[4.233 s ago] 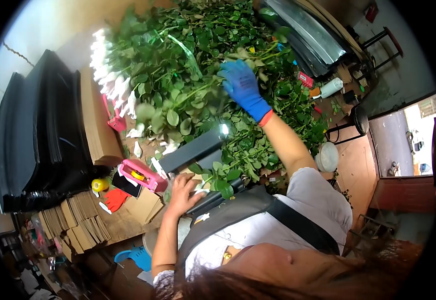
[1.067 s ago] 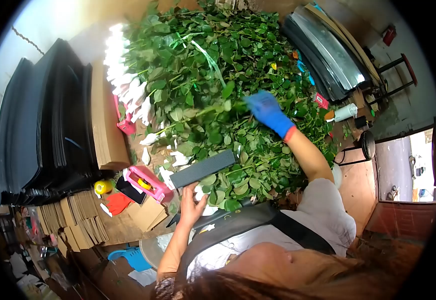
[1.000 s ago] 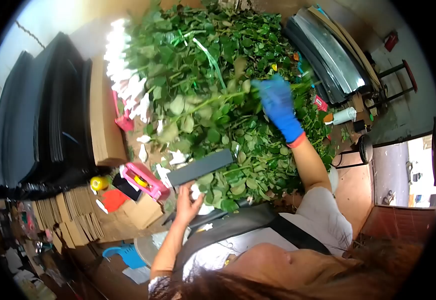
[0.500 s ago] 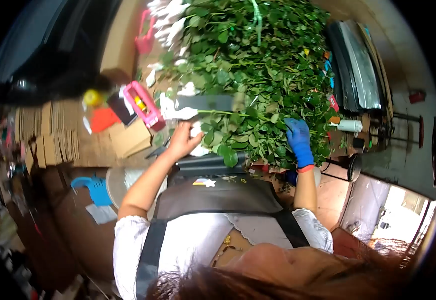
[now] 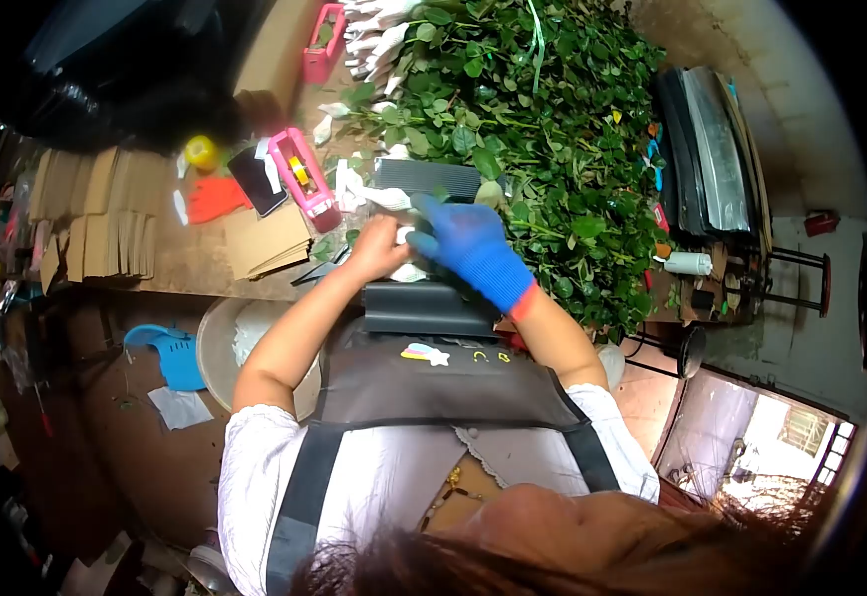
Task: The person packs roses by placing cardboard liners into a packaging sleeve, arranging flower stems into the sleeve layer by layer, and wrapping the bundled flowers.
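My bare left hand (image 5: pixel 378 248) is at the near side of the worktable, fingers curled around a white-wrapped flower head (image 5: pixel 406 235), mostly hidden by the hands. Close against it on the right is my right hand (image 5: pixel 465 243) in a blue glove with a red cuff. Motion blurs its fingers, so their grip is unclear. Just beyond both hands lies another white-wrapped flower head (image 5: pixel 386 198), beside a dark ribbed pad (image 5: pixel 427 179). A large heap of leafy green stems (image 5: pixel 563 159) spreads to the right of the hands.
Left of the hands are a pink tape dispenser (image 5: pixel 304 179), a phone (image 5: pixel 258 182), cardboard pieces (image 5: pixel 267 243), a red cloth-like item (image 5: pixel 218 201) and a yellow tape roll (image 5: pixel 200 152). Several white-wrapped heads (image 5: pixel 379 40) lie farther back. Dark plastic sleeves (image 5: pixel 717 149) stand at right.
My right hand has moved left from the leafy stems to beside my left hand. My left fingers have curled closed. The camera view has shifted slightly.
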Demonstrator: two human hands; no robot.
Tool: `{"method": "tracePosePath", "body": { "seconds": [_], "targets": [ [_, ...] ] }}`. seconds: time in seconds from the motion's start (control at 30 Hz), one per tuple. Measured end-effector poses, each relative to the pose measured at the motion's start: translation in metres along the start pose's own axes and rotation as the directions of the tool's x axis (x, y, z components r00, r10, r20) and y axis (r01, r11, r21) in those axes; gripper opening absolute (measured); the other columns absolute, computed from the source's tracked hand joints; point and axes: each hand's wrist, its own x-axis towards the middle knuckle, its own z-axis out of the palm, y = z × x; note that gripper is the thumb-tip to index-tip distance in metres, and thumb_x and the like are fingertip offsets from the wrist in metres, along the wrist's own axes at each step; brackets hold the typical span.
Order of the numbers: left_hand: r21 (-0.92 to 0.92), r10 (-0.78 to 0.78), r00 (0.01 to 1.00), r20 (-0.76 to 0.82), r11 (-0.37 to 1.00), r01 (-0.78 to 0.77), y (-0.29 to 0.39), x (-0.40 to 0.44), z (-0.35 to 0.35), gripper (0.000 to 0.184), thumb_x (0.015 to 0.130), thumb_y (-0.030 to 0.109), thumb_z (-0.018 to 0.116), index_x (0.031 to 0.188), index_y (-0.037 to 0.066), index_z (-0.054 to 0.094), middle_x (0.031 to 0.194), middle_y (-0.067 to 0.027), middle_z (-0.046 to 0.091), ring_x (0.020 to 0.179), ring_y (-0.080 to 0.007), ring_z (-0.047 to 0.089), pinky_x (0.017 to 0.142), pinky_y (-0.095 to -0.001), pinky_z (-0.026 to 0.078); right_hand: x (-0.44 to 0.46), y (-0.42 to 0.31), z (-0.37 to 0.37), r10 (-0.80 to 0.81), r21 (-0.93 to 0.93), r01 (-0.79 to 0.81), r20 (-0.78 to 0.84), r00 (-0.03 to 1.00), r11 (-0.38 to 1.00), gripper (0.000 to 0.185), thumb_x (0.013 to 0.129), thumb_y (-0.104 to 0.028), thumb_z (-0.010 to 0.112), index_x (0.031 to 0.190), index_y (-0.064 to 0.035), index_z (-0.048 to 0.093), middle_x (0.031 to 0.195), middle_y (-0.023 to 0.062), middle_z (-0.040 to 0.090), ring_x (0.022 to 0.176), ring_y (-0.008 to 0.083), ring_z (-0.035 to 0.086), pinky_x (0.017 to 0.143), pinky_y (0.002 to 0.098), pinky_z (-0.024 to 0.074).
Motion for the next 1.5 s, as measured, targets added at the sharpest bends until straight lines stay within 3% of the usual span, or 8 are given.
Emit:
{"method": "tracePosePath", "body": {
  "seconds": [0.1,0.43,0.63,0.73,0.83,0.9,1.13,1.5],
  "targets": [
    [-0.13,-0.121,0.992,0.032,0.984,0.124,0.029,0.002,-0.021,0.045,0.079,0.024,0.076,0.114,0.002,0.058,0.095,-0.0176,0.058,0.09,-0.0349,0.058,0.077,-0.0424,0.047,0.025,0.023,0.035,0.139,-0.183,-0.113,0.138,0.981,0.977,0.021,0.085,-0.031,0.061,0.089,-0.0112,0.066,0.079,0.0132,0.071,0.076,0.0329,0.07,0.065,0.0468,0.0521],
    [-0.426,-0.173,0.985,-0.01,0.892,0.152,0.032,0.007,-0.022,0.046,0.085,0.023,0.074,0.119,0.003,0.051,0.105,-0.0154,0.064,0.093,-0.0307,0.064,0.08,-0.0393,0.05,0.006,0.063,0.059,0.218,-0.129,-0.193,0.218,0.951,0.973,0.03,0.094,-0.043,0.055,0.104,-0.0181,0.068,0.09,0.0101,0.073,0.086,0.0304,0.07,0.076,0.0445,0.0532],
    [-0.094,-0.518,0.855,-0.006,0.852,0.515,0.06,0.025,-0.046,0.047,0.099,0.046,0.049,0.094,0.002,0.065,0.087,-0.0211,0.07,0.089,-0.0404,0.066,0.075,-0.0494,0.049,0.006,0.06,0.07,0.236,-0.143,-0.211,0.191,0.953,0.967,0.03,0.094,-0.044,0.054,0.103,-0.0184,0.069,0.087,0.0095,0.073,0.082,0.0306,0.07,0.073,0.0447,0.0525],
    [0.0,-0.317,0.942,-0.111,0.948,0.319,0.063,0.012,-0.055,0.035,0.099,0.034,0.053,0.088,0.002,0.065,0.078,-0.0178,0.068,0.081,-0.0344,0.068,0.068,-0.0467,0.048,0.002,0.065,0.078,0.231,-0.11,-0.216,0.152,0.961,0.97,0.034,0.095,-0.047,0.054,0.102,-0.0182,0.069,0.084,0.0115,0.072,0.079,0.0314,0.069,0.072,0.045,0.0527],
    [-0.528,-0.51,0.821,-0.256,0.785,0.323,0.05,-0.016,-0.07,0.022,0.095,0.015,0.057,0.08,0.0,0.061,0.071,-0.0121,0.063,0.073,-0.0258,0.065,0.065,-0.0378,0.048,0.005,0.066,0.082,0.225,-0.086,-0.212,0.173,0.959,0.973,0.033,0.094,-0.047,0.054,0.1,-0.0177,0.069,0.083,0.0118,0.071,0.079,0.0318,0.069,0.072,0.0457,0.0525],
    [-0.369,-0.217,0.777,-0.591,0.929,-0.021,0.045,-0.018,-0.091,0.015,0.089,0.004,0.059,0.075,-0.001,0.057,0.071,-0.008,0.057,0.069,-0.0189,0.058,0.065,-0.031,0.046,0.002,0.067,0.077,0.203,-0.065,-0.194,0.172,0.964,0.979,0.033,0.094,-0.046,0.054,0.1,-0.0174,0.068,0.083,0.012,0.071,0.079,0.0321,0.069,0.072,0.0461,0.0524],
    [-0.405,-0.527,0.85,-0.008,0.779,0.479,0.014,0.004,-0.041,0.04,0.089,0.037,0.07,0.082,-0.002,0.065,0.087,-0.0173,0.069,0.077,-0.0239,0.065,0.072,-0.0355,0.05,0.003,0.059,0.087,0.201,-0.135,-0.183,0.13,0.971,0.974,0.03,0.092,-0.043,0.057,0.094,-0.0136,0.065,0.08,0.0115,0.07,0.077,0.0322,0.068,0.068,0.0464,0.0514],
    [-0.805,-0.657,0.725,-0.206,0.536,0.256,0.001,-0.031,-0.053,0.018,0.097,0.013,0.057,0.082,0.003,0.059,0.075,0.0008,0.059,0.067,-0.0071,0.047,0.063,-0.026,0.041,-0.003,0.06,0.09,0.243,0.007,-0.247,0.164,0.956,0.969,0.037,0.089,-0.044,0.062,0.105,-0.0109,0.064,0.09,0.0145,0.07,0.085,0.034,0.068,0.075,0.0454,0.052]
  ]
}}
